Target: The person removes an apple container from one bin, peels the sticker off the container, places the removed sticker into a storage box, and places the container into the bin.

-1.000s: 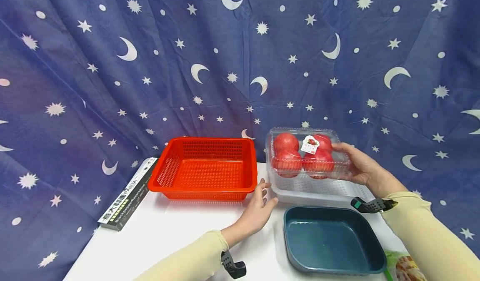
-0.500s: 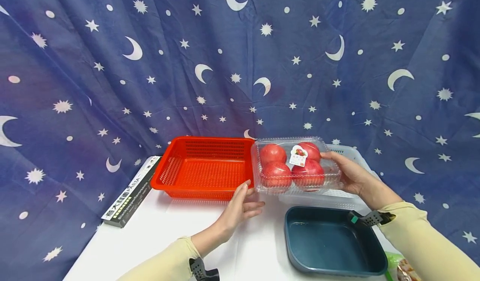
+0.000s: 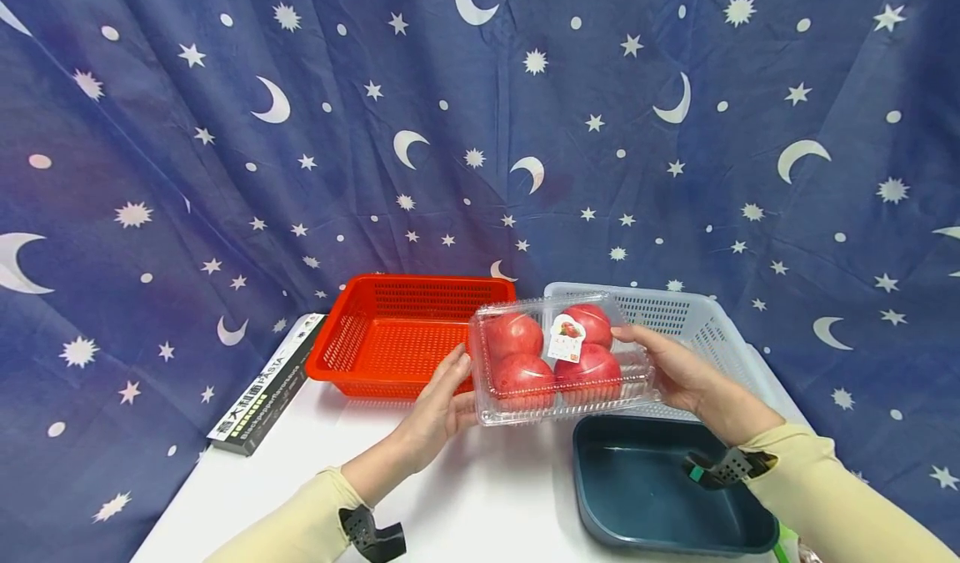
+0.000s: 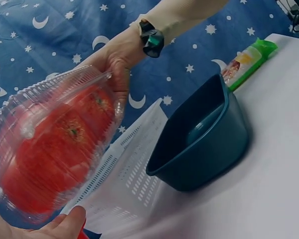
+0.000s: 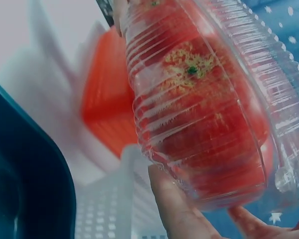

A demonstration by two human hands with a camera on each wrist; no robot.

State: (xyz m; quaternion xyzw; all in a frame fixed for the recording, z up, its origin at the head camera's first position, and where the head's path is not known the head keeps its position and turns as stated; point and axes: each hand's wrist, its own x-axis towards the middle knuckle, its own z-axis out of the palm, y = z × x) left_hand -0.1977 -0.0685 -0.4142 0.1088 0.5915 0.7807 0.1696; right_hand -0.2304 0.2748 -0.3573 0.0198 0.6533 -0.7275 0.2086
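A clear plastic clamshell box (image 3: pixel 551 413) of several red apples (image 3: pixel 522 379), with a white label (image 3: pixel 566 338) on its lid, hangs tilted above the table between the hands. My right hand (image 3: pixel 675 375) grips its right end, one finger on the upper side; in the right wrist view the box's ribbed wall and fingers (image 5: pixel 179 204) below it show. At the box's left end, my left hand (image 3: pixel 431 417) touches the edge with its fingers fairly straight. The left thumb (image 4: pixel 72 224) shows close under the box in the left wrist view.
Behind the box stand a red basket (image 3: pixel 330 375) on the left and a white basket (image 3: pixel 727 338) on the right. A dark teal bin (image 3: pixel 675 496) sits at the front right. A black-and-white pasta box (image 3: pixel 266 388) lies far left, a green packet (image 4: pixel 249 64) beyond the bin.
The box of apples has come out from above the white basket, leftward and nearer, in my right hand. My left hand has moved left and now meets the box's left end.
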